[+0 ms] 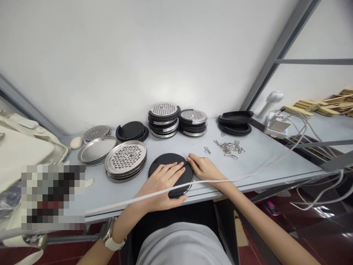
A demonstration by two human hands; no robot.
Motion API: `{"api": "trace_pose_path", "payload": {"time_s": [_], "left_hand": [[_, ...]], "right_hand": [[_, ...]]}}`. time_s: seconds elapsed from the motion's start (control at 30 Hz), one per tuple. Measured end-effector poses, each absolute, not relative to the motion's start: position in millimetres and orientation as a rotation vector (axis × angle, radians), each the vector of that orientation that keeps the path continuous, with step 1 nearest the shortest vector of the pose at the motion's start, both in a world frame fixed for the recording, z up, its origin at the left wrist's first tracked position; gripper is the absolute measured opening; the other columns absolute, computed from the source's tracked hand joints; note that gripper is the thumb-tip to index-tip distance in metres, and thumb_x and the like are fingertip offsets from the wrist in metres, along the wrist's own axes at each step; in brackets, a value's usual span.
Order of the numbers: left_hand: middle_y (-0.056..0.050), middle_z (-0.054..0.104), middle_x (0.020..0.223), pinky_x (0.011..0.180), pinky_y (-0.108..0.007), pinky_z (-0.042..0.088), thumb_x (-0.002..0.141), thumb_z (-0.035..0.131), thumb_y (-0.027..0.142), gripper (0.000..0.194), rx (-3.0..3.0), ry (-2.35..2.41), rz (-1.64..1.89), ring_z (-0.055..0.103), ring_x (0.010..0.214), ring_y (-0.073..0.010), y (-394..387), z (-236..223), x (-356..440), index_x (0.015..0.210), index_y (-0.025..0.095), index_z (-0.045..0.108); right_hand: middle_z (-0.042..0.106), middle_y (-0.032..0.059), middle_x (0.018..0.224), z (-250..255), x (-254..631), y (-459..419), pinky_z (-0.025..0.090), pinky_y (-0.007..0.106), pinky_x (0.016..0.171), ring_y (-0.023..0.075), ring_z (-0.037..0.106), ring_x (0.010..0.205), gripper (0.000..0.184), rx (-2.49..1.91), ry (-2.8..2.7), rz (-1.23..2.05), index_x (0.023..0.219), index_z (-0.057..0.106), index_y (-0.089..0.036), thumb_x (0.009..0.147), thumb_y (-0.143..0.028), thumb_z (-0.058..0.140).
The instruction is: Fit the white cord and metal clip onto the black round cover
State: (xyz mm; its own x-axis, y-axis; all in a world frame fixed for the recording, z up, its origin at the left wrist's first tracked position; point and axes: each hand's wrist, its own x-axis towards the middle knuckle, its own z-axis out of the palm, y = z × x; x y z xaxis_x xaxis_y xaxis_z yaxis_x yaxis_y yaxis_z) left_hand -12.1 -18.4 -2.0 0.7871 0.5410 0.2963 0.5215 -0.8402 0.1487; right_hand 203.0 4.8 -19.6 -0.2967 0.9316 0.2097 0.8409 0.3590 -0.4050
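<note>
A round black plastic disc (180,179) with a shiny metal rim at its right lies near the table's front edge. My left hand (162,184) rests on it with the fingers stretched flat across its top and the thumb by its near edge. At the disc's upper right edge, my right hand (200,165) is closed in a pinch on a small metal clip (186,159), mostly hidden by the fingers. One loose metal clip (207,150) lies behind that hand, and a pile of similar clips (228,146) is to its right.
Left of the disc are stacked round metal graters (126,158) and plain metal discs (96,150). Along the wall stand black holders (132,131) and two stacks of graters in holders (164,119), (193,123). More black holders (235,123) sit at right. A white cable (209,181) crosses in front.
</note>
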Motion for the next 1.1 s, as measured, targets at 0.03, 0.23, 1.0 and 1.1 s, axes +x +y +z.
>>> {"api": "trace_pose_path", "payload": {"time_s": [0.03,0.23,1.0,1.1], "left_hand": [[-0.008,0.036,0.144,0.105,-0.044,0.031,0.080,0.056,0.043,0.068,2.912,0.862,0.518,0.034,0.131,-0.0273,-18,-2,-12,0.139,0.017,0.036],[-0.008,0.037,0.144,0.105,-0.044,0.031,0.079,0.058,0.044,0.068,2.894,0.867,0.511,0.035,0.130,-0.0277,-19,-1,-12,0.138,0.018,0.037],[-0.009,0.038,0.143,0.106,-0.044,0.029,0.077,0.059,0.042,0.069,2.878,0.837,0.534,0.036,0.130,-0.0279,-19,-1,-13,0.138,0.019,0.037],[-0.008,0.038,0.143,0.106,-0.044,0.030,0.077,0.059,0.041,0.069,2.876,0.825,0.533,0.036,0.130,-0.0276,-19,0,-13,0.138,0.019,0.036]], "right_hand": [[0.052,-0.0011,0.059,-19,203,5,0.027,0.023,0.055,0.0135,0.049,0.052,0.025,-1.554,-2.227,0.295,0.080,0.046,-0.021,0.097,-0.028,0.029],[0.053,-0.0008,0.060,-18,204,4,0.027,0.023,0.056,0.0127,0.049,0.053,0.028,-1.557,-2.252,0.279,0.079,0.048,-0.020,0.097,-0.028,0.029],[0.058,0.0008,0.061,-12,205,3,0.028,0.023,0.055,0.0120,0.048,0.051,0.030,-1.549,-2.252,0.343,0.076,0.055,-0.019,0.095,-0.027,0.032],[0.062,0.0025,0.066,-6,208,3,0.030,0.023,0.057,0.0129,0.053,0.056,0.031,-1.521,-2.296,0.414,0.080,0.056,-0.019,0.096,-0.028,0.031]]}}
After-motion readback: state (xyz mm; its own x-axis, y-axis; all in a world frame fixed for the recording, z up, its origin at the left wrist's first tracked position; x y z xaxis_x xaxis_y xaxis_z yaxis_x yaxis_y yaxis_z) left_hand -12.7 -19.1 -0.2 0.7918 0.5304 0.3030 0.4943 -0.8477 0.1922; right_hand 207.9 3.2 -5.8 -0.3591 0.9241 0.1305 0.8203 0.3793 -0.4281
